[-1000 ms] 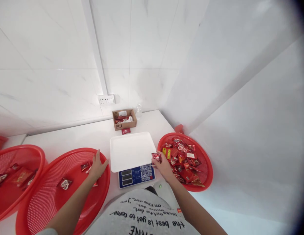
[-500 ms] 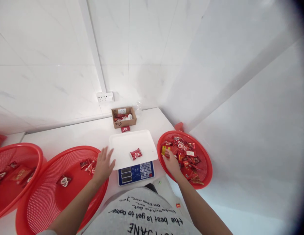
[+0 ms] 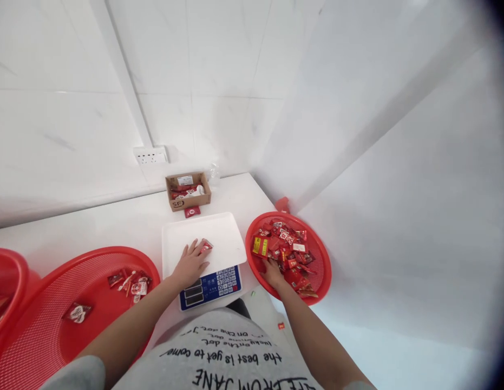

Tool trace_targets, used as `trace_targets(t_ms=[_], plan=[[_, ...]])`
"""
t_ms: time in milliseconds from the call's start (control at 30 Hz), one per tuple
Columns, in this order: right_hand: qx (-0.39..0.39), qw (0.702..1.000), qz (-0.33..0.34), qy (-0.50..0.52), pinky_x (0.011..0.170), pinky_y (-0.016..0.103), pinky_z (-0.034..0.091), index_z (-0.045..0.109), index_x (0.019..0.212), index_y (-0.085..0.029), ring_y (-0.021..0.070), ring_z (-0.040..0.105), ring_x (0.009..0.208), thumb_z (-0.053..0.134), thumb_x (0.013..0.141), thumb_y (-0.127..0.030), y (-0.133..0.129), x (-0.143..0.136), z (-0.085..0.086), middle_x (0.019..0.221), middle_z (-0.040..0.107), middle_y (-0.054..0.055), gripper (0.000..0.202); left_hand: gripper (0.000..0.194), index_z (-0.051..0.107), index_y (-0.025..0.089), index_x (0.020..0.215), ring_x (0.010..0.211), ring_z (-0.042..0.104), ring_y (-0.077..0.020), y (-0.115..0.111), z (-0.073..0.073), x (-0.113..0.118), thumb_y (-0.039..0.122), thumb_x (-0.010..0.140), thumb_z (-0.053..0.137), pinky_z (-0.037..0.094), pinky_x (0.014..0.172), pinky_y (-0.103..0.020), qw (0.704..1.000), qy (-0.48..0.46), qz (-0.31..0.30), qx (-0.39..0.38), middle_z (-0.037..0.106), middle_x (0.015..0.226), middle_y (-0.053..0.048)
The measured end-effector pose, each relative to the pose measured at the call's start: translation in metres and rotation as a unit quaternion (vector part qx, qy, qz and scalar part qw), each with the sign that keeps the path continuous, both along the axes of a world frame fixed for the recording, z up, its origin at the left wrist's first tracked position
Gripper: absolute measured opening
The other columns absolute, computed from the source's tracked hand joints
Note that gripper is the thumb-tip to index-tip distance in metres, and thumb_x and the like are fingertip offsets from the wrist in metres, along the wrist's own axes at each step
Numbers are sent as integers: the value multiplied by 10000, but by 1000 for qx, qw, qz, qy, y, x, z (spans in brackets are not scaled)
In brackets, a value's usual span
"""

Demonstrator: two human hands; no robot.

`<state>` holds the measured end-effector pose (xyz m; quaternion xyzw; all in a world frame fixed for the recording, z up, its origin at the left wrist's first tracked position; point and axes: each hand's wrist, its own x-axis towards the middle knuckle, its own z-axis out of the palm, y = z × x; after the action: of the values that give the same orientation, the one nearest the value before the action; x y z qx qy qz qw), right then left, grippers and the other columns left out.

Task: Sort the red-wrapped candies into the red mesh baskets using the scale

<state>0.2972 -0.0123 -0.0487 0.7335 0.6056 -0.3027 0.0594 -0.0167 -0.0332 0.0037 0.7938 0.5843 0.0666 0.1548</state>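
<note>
My left hand [image 3: 190, 265] lies over the white tray [image 3: 227, 233] of a digital scale, fingers spread. Its fingertips touch a small red snack packet [image 3: 207, 246], partly covered by them. Below the tray shows the scale's blue keypad panel [image 3: 223, 285]. My right hand [image 3: 272, 273] reaches into the near left side of a red basket [image 3: 327, 265] that holds many red packets [image 3: 290, 252]. Its fingers look apart, with the tips against the packets and partly hidden. A yellow-and-red packet [image 3: 260, 246] lies just beyond it.
A cardboard box [image 3: 190, 200] with packets stands at the back, a red packet [image 3: 192, 212] before it. Left of the scale is a large red basket [image 3: 44, 303] with a few packets; another red basket [image 3: 14, 265] is at the far left. A wall socket [image 3: 151, 155] sits behind.
My left hand has moved right from the tray's left edge onto the red packet. My right hand has shifted nearer the basket's near left side. The view has swung slightly right.
</note>
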Motion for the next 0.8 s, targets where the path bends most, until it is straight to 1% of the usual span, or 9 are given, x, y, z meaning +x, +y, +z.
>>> trace_targets(t_ms=[67, 167, 233, 333, 400, 533, 600, 700, 800], plan=[[-9, 1000, -12, -14, 1001, 564, 225, 290, 1372, -269, 281, 74, 1364, 556, 739, -318, 3, -1, -2, 1495, 118, 104, 688, 441, 470, 227, 1280, 1351, 171, -315, -1, -4, -7, 327, 853, 429, 199, 1064, -534, 999, -13, 29, 22, 282, 1460, -84], [9, 999, -32, -42, 986, 634, 152, 258, 1380, -291, 305, -42, 1364, 553, 736, -347, 8, -1, -5, 1501, 58, 104, 711, 435, 491, 213, 1260, 1351, 176, -310, -8, -7, -14, 360, 859, 409, 210, 1066, -523, 996, -40, 59, 50, 293, 1452, -96], [19, 997, -42, -66, 952, 675, 150, 234, 1385, -308, 332, -104, 1352, 548, 739, -372, 12, 2, -8, 1506, -5, 94, 721, 423, 507, 216, 1239, 1351, 182, -303, -16, -7, -17, 371, 859, 405, 223, 1065, -515, 994, -61, 75, 60, 314, 1442, -93], [13, 996, -56, -71, 930, 663, 212, 216, 1395, -274, 384, -91, 1341, 540, 740, -423, 18, 8, -11, 1496, -123, 115, 745, 384, 544, 226, 1183, 1346, 208, -286, -28, -6, -21, 378, 855, 417, 248, 1062, -505, 988, -90, 101, 68, 359, 1418, -81], [7, 997, -52, -56, 961, 609, 228, 233, 1392, -231, 398, -44, 1343, 547, 731, -449, 20, 14, -13, 1490, -126, 148, 764, 367, 559, 222, 1155, 1343, 221, -276, -34, -5, -22, 381, 857, 415, 269, 1058, -495, 984, -109, 117, 74, 379, 1405, -79], [21, 998, -10, -53, 1032, 508, 178, 400, 1307, -157, 389, 14, 1349, 559, 724, -461, 22, 28, -13, 1490, 34, 178, 677, 356, 572, 210, 1127, 1333, 246, -272, -40, -6, -21, 386, 864, 408, 305, 1049, -478, 978, -136, 134, 86, 396, 1387, -87], [57, 997, 12, -59, 1049, 460, 170, 485, 1233, -135, 369, 58, 1351, 566, 730, -400, 22, 37, -12, 1478, 122, 175, 574, 347, 576, 209, 1118, 1331, 248, -272, -41, -6, -19, 381, 868, 407, 309, 1049, -476, 977, -140, 129, 92, 399, 1383, -87], [120, 992, 16, -34, 1044, 405, 197, 541, 1178, -127, 327, 239, 1305, 531, 737, -211, 22, 48, -7, 1397, 322, 182, 449, 341, 580, 199, 1107, 1331, 245, -271, -40, -7, -17, 373, 874, 401, 310, 1052, -474, 977, -146, 121, 97, 405, 1373, -94], [133, 991, -7, 17, 989, 376, 279, 597, 1091, -117, 289, 452, 1148, 475, 709, -88, 24, 50, 0, 1175, 547, 177, 402, 328, 583, 204, 1095, 1327, 253, -267, -39, -7, -16, 366, 873, 404, 318, 1049, -475, 977, -154, 116, 96, 425, 1354, -88]])
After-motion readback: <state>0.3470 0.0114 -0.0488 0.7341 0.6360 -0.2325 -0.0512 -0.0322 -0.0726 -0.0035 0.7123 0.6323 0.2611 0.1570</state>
